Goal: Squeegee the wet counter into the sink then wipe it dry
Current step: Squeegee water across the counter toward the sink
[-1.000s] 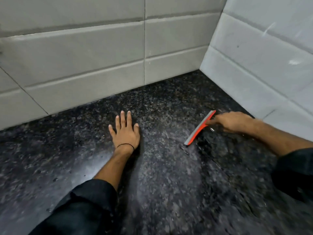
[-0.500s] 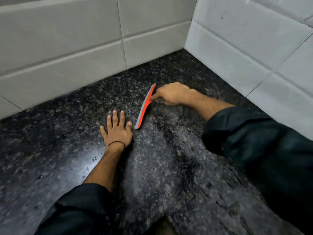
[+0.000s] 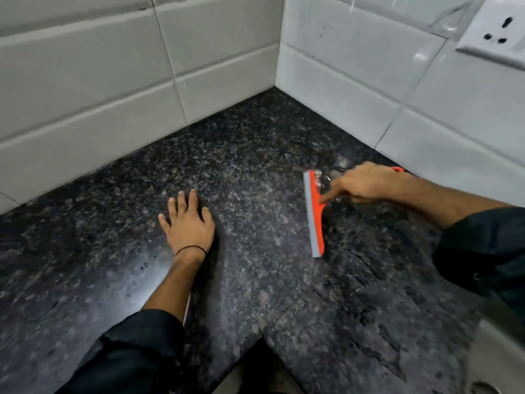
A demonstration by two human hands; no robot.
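Note:
An orange squeegee [image 3: 314, 216] with a grey rubber blade stands on the dark speckled granite counter [image 3: 250, 172], its blade running near to far. My right hand [image 3: 362, 183] grips its handle from the right, index finger pressed on the orange back. Water beads and wet streaks lie around and behind the blade. My left hand [image 3: 189, 221] rests flat on the counter to the left, fingers spread, holding nothing. A corner of the steel sink [image 3: 498, 362] shows at the bottom right.
White tiled walls [image 3: 113, 89] meet in a corner behind the counter. A white wall socket [image 3: 495, 29] sits high on the right wall. The counter's inner front edge cuts in at the bottom centre.
My right hand has drawn the squeegee back to the right, away from my left hand, and the blade now lies more upright in view. The camera has swung right, showing the socket and sink.

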